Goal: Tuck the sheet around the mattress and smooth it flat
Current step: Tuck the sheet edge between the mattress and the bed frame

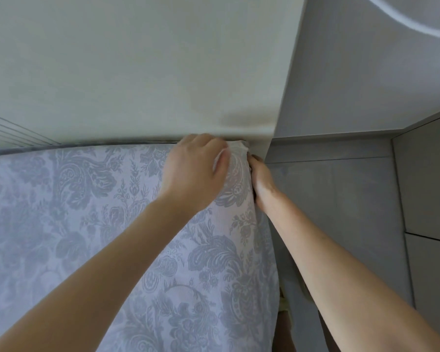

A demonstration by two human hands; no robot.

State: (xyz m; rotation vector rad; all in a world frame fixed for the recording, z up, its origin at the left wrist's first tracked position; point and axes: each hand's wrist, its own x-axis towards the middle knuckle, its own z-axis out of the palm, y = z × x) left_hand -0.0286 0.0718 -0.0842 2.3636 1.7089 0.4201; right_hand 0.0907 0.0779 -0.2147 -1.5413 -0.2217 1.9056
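A pale sheet (74, 199) with a grey floral pattern covers the mattress, which fills the lower left of the head view. Its far right corner (235, 151) is bunched white against the wall. My left hand (193, 171) lies on top of that corner, fingers curled on the bunched sheet. My right hand (261, 184) is pressed against the mattress's right side just below the corner, its fingertips hidden behind the fabric, apparently gripping the sheet's edge.
A pale green wall (137, 72) runs directly behind the mattress's far edge. A grey wall or cabinet panel (341, 72) meets it at the right, with grey floor tiles (341, 199) in the narrow gap beside the bed.
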